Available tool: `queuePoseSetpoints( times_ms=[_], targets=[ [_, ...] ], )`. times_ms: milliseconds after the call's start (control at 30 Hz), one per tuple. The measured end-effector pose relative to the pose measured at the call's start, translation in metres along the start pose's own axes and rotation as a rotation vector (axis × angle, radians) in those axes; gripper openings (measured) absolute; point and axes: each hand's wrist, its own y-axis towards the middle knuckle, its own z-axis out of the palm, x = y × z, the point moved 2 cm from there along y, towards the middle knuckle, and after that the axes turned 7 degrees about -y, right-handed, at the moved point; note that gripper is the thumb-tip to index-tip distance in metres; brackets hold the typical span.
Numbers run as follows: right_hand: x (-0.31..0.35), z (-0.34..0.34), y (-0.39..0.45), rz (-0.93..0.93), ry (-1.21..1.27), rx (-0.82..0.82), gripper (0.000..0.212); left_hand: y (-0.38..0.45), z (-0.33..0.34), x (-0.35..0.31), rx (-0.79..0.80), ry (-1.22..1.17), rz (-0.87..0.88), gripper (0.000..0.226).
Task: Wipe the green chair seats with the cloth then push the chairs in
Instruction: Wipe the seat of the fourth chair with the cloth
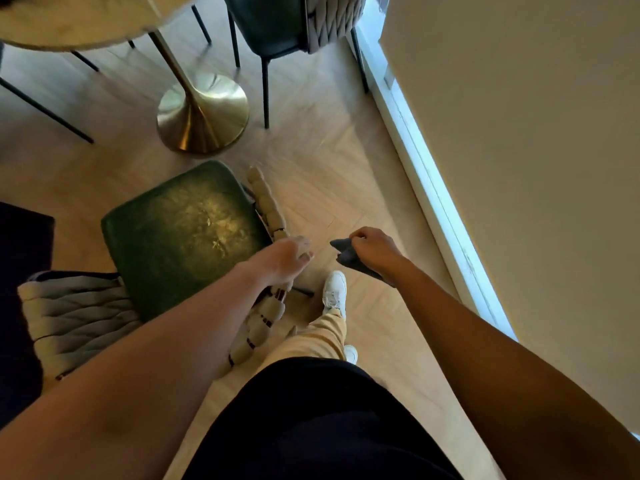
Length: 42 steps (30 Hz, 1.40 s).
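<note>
**benchguy:** Head cam looks straight down at both arms. Right hand [372, 245] has its fingers curled tight around a bunched dark grey cloth [349, 256], held in the air over the floor, just right of the near chair and not touching it. Left hand [285, 259] is reaching over the padded backrest [268, 216]; its fingers look loosely bent, but they're blurred, so I can't tell if they actually grip it.

**mopsy:** So how would you do the wipe properly from there?

**benchguy:** My guess is the wipe on this seat is the step coming up. I'd steady the chair by the backrest with the left hand, shake the cloth out flatter so more of it lands, then sweep from the backrest side outward in overlapping passes. A balled-up cloth only cleans a narrow strip.

**mopsy:** What's the seat look like?

**benchguy:** Green seat [183, 230] is dark and glossy, leathery looking, rounded corners, with a big pale patch in the middle. Could be glare or grime, hard to say. This chair stands pulled out, well apart from the table.

**mopsy:** And further back?

**benchguy:** Gold table base [204, 116] on the wood floor, a pale round tabletop [86, 26] above it, and a second green chair [273, 26] with thin black legs beside the table, near the window [415, 161]. Watch the foot [334, 287] by the chair leg when pushing in.
</note>
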Motion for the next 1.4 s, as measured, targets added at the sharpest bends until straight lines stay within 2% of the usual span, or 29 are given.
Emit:
queuePoseSetpoints(
  times_ms=[67, 200, 400, 467, 567, 667, 867, 1033, 1300, 1400],
  targets=[
    [0.004, -0.016, 0.029, -0.017, -0.007, 0.005, 0.027, 0.022, -0.015, -0.004, -0.010, -0.005, -0.010, 0.051],
    [0.071, -0.063, 0.015, -0.042, -0.067, 0.016, 0.024, 0.058, -0.049, -0.016, -0.021, -0.023, -0.048, 0.051],
    [0.100, -0.114, 0.078, -0.097, -0.106, 0.072, 0.045, 0.115, -0.091, -0.048, -0.060, -0.032, -0.067, 0.049],
    [0.139, -0.137, 0.065, -0.121, -0.112, 0.059, 0.039, 0.136, -0.103, -0.056, -0.062, -0.050, -0.087, 0.049],
    [0.163, -0.164, 0.089, -0.123, -0.127, 0.009, 0.030, 0.167, -0.119, -0.068, -0.064, -0.055, -0.114, 0.051],
    [0.177, -0.187, 0.122, -0.139, -0.124, 0.068, 0.035, 0.199, -0.138, -0.079, -0.081, -0.075, -0.157, 0.051],
    [0.227, -0.256, 0.178, -0.186, -0.178, 0.105, 0.023, 0.255, -0.184, -0.110, -0.104, -0.110, -0.246, 0.050],
    [0.269, -0.307, 0.222, -0.227, -0.197, 0.144, 0.021, 0.295, -0.229, -0.139, -0.221, -0.139, -0.248, 0.051],
    [0.344, -0.340, 0.271, -0.254, -0.147, 0.234, 0.023, 0.350, -0.286, -0.142, -0.263, -0.158, -0.238, 0.052],
    [0.381, -0.338, 0.295, -0.255, -0.153, 0.221, 0.024, 0.379, -0.317, -0.132, -0.266, -0.162, -0.226, 0.052]
  ],
)
